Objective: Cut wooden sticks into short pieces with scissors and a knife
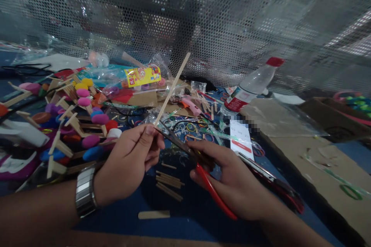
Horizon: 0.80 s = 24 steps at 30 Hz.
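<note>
My left hand [130, 158], wearing a metal watch [86, 191], pinches the lower end of a thin wooden stick [173, 88] that points up and to the right. In my right hand [232, 179] is a pair of red-handled scissors [213, 191]. Their blades reach to the stick's lower end, right at my left fingertips; whether they touch the wood I cannot tell. Below my hands, several short wooden pieces [168, 179] lie on the blue surface [199, 224]. A round-ended craft stick piece [154, 214] rests nearer to me.
Wooden-stick pieces with colourful pads [92, 119] crowd the left. A clear bottle with a red cap [252, 85], a phone [241, 139] and a box cutter [272, 179] are on the right. Cardboard [313, 162] lies beyond them. A perforated metal panel [174, 15] stands behind.
</note>
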Each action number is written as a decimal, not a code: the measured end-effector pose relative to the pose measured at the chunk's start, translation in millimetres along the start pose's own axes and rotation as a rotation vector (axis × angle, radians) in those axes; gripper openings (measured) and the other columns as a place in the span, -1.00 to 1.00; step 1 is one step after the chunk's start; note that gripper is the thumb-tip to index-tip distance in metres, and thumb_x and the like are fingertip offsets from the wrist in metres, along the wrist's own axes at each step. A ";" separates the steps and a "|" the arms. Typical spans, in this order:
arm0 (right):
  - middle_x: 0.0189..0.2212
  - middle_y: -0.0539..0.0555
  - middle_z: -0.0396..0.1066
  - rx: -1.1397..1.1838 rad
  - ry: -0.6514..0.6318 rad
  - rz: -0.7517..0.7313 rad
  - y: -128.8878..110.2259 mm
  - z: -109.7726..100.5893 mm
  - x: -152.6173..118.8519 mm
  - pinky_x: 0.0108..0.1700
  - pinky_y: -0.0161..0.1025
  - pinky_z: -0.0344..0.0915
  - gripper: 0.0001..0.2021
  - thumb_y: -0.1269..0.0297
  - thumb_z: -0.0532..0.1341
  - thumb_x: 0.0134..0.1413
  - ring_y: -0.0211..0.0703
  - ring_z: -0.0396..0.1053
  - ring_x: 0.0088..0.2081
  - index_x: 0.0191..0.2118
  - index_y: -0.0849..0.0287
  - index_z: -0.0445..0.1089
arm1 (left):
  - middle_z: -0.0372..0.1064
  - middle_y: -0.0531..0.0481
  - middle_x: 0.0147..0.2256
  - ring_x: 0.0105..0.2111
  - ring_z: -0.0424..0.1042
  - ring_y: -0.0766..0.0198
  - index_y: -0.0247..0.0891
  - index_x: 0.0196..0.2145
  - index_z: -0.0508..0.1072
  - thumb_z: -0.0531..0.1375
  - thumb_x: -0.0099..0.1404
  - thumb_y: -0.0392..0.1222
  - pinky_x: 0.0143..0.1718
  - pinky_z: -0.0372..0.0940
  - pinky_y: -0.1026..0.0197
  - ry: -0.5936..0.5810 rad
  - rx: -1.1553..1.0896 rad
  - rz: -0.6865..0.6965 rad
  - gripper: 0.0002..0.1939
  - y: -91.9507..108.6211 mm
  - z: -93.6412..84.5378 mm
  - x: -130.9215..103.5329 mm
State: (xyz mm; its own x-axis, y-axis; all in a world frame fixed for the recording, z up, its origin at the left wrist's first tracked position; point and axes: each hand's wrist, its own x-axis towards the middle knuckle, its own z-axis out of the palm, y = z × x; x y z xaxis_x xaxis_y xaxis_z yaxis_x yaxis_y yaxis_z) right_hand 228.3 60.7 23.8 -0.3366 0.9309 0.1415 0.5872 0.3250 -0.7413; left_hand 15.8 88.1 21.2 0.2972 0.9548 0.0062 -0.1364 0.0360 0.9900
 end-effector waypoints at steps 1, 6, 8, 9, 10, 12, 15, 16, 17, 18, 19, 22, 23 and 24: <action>-0.33 0.07 0.52 -0.004 -0.011 -0.007 0.6 0.3 0.4 -0.34 -0.21 0.34 -0.71 0.20 0.28 0.10 -0.09 0.40 -0.38 -0.06 0.14 0.49 | 0.00 0.20 -0.64 -0.68 0.00 0.46 -0.28 -0.47 0.31 0.04 0.45 0.05 -0.68 0.00 0.41 -0.013 0.014 0.008 -0.58 0.7 0.1 -0.3; -0.41 0.06 0.49 -0.041 -0.022 -0.056 5.2 -0.3 1.6 -0.36 -0.23 0.27 -0.83 0.18 0.27 0.15 -0.10 0.37 -0.41 -0.21 0.15 0.51 | -0.05 0.22 -0.65 -0.67 0.01 0.46 -0.26 -0.51 0.23 -0.01 0.48 0.01 -0.68 -0.01 0.42 -0.031 0.063 0.039 -0.57 4.1 0.1 -0.4; -0.42 0.07 0.50 -0.036 -0.027 -0.065 5.2 -1.2 1.4 -0.35 -0.23 0.27 -0.83 0.16 0.26 0.17 -0.08 0.40 -0.39 -0.25 0.15 0.52 | -0.05 0.22 -0.64 -0.67 0.01 0.46 -0.25 -0.50 0.22 -0.03 0.49 -0.02 -0.68 -0.01 0.42 -0.017 0.059 0.046 -0.58 4.6 0.0 0.3; -0.43 0.06 0.49 -0.024 -0.032 -0.058 5.0 -1.7 1.3 -0.34 -0.23 0.27 -0.81 0.15 0.26 0.18 -0.07 0.40 -0.39 -0.26 0.16 0.52 | -0.05 0.22 -0.63 -0.67 0.00 0.46 -0.25 -0.50 0.21 -0.04 0.49 -0.03 -0.68 -0.01 0.42 -0.011 0.057 0.048 -0.59 4.7 -0.2 0.6; -0.45 0.05 0.47 -0.007 -0.039 -0.044 4.9 -2.0 1.2 -0.34 -0.23 0.26 -0.79 0.13 0.26 0.18 -0.07 0.39 -0.39 -0.27 0.17 0.52 | -0.05 0.22 -0.63 -0.67 0.00 0.46 -0.24 -0.50 0.20 -0.05 0.49 -0.04 -0.68 0.00 0.42 -0.010 0.058 0.049 -0.59 4.8 -0.4 0.6; -0.49 0.02 0.41 0.039 -0.045 -0.004 5.6 -2.2 0.6 -0.38 -0.25 0.24 -0.76 0.10 0.27 0.17 -0.11 0.33 -0.43 -0.30 0.18 0.51 | -0.07 0.22 -0.63 -0.67 -0.01 0.45 -0.24 -0.50 0.19 -0.06 0.49 -0.04 -0.67 0.00 0.42 -0.023 0.076 0.048 -0.59 5.1 -0.7 -0.1; -0.52 -0.04 0.25 0.200 -0.046 0.059 8.2 -1.6 -1.8 -0.44 -0.29 0.18 -0.71 0.03 0.27 0.17 -0.22 0.19 -0.49 -0.23 0.18 0.50 | -0.08 0.22 -0.64 -0.67 -0.01 0.45 -0.24 -0.51 0.20 -0.06 0.49 -0.03 -0.68 -0.01 0.42 -0.044 0.111 0.049 -0.58 5.6 -0.6 -2.0; -0.51 -0.05 0.23 0.271 -0.062 0.076 8.6 -1.6 -2.9 -0.45 -0.29 0.18 -0.67 0.00 0.25 0.18 -0.23 0.17 -0.50 -0.15 0.17 0.49 | -0.08 0.23 -0.64 -0.67 -0.01 0.45 -0.24 -0.50 0.20 -0.06 0.50 -0.03 -0.68 -0.01 0.42 -0.048 0.119 0.045 -0.58 5.7 -0.5 -2.5; -0.48 -0.04 0.23 0.332 -0.088 0.088 8.5 -1.7 -4.0 -0.44 -0.29 0.19 -0.62 -0.03 0.23 0.20 -0.23 0.17 -0.49 -0.06 0.16 0.47 | -0.08 0.23 -0.65 -0.68 -0.01 0.45 -0.24 -0.50 0.22 -0.06 0.50 -0.03 -0.68 -0.03 0.41 -0.051 0.124 0.040 -0.58 5.6 -0.3 -2.9; -0.45 -0.03 0.23 0.369 -0.120 0.095 7.7 -1.9 -5.0 -0.43 -0.29 0.21 -0.58 -0.06 0.21 0.21 -0.23 0.19 -0.48 0.02 0.14 0.44 | -0.07 0.23 -0.66 -0.68 -0.02 0.45 -0.24 -0.49 0.22 -0.06 0.50 -0.02 -0.69 -0.04 0.41 -0.057 0.128 0.032 -0.58 5.3 -0.3 -3.3; -0.44 -0.02 0.25 0.381 -0.153 0.099 6.3 -2.3 -6.0 -0.43 -0.28 0.22 -0.55 -0.08 0.20 0.21 -0.22 0.20 -0.47 0.07 0.12 0.42 | -0.06 0.23 -0.66 -0.69 -0.03 0.45 -0.24 -0.49 0.23 -0.07 0.50 -0.02 -0.69 -0.05 0.40 -0.060 0.131 0.027 -0.58 4.8 -0.4 -3.6; -0.42 -0.01 0.28 0.363 -0.217 0.109 1.5 -3.4 -8.5 -0.40 -0.27 0.27 -0.54 -0.09 0.24 0.17 -0.19 0.23 -0.43 0.08 0.06 0.45 | 0.01 0.20 -0.65 -0.67 0.00 0.45 -0.23 -0.55 0.18 -0.05 0.49 -0.02 -0.68 -0.03 0.38 -0.063 0.170 0.033 -0.55 1.7 -1.8 -4.8; -0.43 -0.01 0.29 0.379 -0.224 0.114 0.8 -3.5 -9.5 -0.40 -0.27 0.28 -0.54 -0.09 0.25 0.16 -0.19 0.24 -0.44 0.07 0.05 0.46 | 0.02 0.19 -0.64 -0.66 0.02 0.45 -0.23 -0.56 0.16 -0.04 0.49 -0.03 -0.67 -0.01 0.38 -0.064 0.193 0.043 -0.54 0.2 -2.6 -5.4; -0.44 -0.01 0.29 0.408 -0.227 0.123 0.9 -3.5 -10.7 -0.41 -0.28 0.30 -0.53 -0.10 0.25 0.16 -0.19 0.25 -0.44 0.08 0.05 0.46 | 0.03 0.18 -0.64 -0.65 0.04 0.44 -0.22 -0.57 0.15 -0.04 0.50 -0.04 -0.65 0.01 0.37 -0.069 0.217 0.052 -0.53 -1.2 -3.4 -6.0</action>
State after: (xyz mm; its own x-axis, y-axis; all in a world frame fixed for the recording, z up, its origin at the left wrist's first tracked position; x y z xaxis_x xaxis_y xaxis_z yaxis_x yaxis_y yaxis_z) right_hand 235.0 51.6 24.0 -0.4615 0.8838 -0.0767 0.3115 0.0805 -0.9468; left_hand 11.0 83.3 19.5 0.3596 0.9312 0.0598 0.0509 -0.0836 0.9952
